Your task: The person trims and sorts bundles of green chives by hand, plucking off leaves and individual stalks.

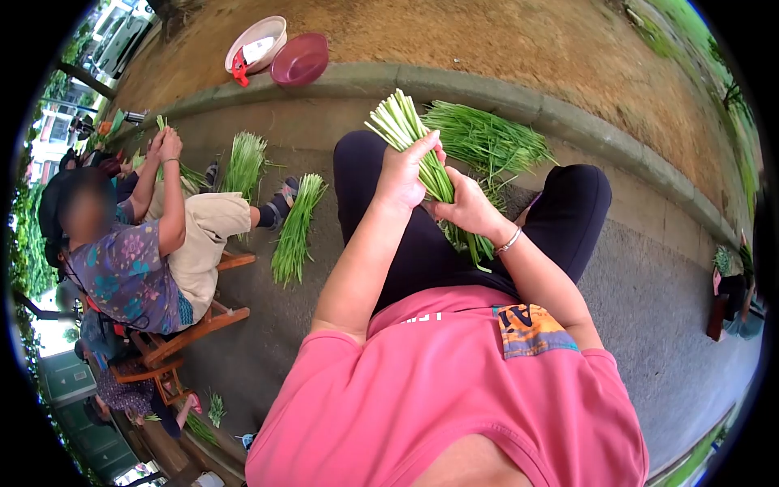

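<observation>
Head view: our left hand (402,174) and right hand (471,207) grip one gathered stalk bundle (398,118); the leafy pile (488,140) apparently remains ungathered.

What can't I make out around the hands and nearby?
All in the head view:
- Right hand: some fingers, hidden behind the green bunch.
- Lettering on the pink shirt: partly lost in a fold.
- Whatever is beneath the person: hidden by the body.
- Red-and-white item at the pale basin: too small.

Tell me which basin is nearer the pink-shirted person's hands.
The dark red basin, closer to the left hand; the pale pink basin is farther off, with something white in or over it.
</observation>
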Tool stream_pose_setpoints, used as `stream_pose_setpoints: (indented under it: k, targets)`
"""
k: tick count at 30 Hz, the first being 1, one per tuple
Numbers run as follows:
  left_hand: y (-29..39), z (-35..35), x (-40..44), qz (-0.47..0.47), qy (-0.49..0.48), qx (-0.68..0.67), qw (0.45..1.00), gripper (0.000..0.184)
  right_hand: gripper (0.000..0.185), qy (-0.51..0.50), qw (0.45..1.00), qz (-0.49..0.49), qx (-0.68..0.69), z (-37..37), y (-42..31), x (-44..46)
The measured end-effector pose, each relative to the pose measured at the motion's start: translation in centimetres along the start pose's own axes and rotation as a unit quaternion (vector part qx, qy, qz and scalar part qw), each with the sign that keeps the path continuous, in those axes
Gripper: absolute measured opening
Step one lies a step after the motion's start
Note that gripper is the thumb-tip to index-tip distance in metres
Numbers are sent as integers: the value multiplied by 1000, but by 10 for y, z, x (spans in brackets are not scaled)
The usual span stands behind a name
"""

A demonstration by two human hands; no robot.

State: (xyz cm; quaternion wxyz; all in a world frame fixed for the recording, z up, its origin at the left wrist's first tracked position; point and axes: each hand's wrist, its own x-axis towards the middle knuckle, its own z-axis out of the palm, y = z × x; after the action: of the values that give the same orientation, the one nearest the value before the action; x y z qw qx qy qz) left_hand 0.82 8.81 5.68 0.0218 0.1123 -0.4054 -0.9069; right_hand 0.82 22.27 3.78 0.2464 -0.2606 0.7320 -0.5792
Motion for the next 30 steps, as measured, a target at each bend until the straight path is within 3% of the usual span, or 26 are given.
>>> stream_pose_setpoints:
  k: [2,5,12,14,17,22,26,30]
  targets:
    - [1,-2,4,-10,-9,-27,1000,13,25,0,1000,3,25,-4,-4,0]
    - [3,-5,10,-40,-33,-93,994,14,23,-84,982,59,157,-16,-15,-1]
    - [11,-5,22,-34,-63,-147,986,32,20,-121,981,96,118,-44,-25,-4]
    - [18,4,20,22,-98,-197,975,43,21,-116,981,97,121,-55,-30,-9]
    - [27,-8,28,21,-30,-214,976,49,21,-76,989,84,96,-83,-47,-21]
    - [23,-27,25,-34,-96,-239,966,37,17,72,995,43,62,-154,-94,-61]
    - [9,-39,28,-60,-134,-247,958,33,14,183,980,25,-69,-217,-107,-103]
    - [2,-35,24,-93,-109,-226,963,32,15,255,946,121,-162,-266,-78,-146]
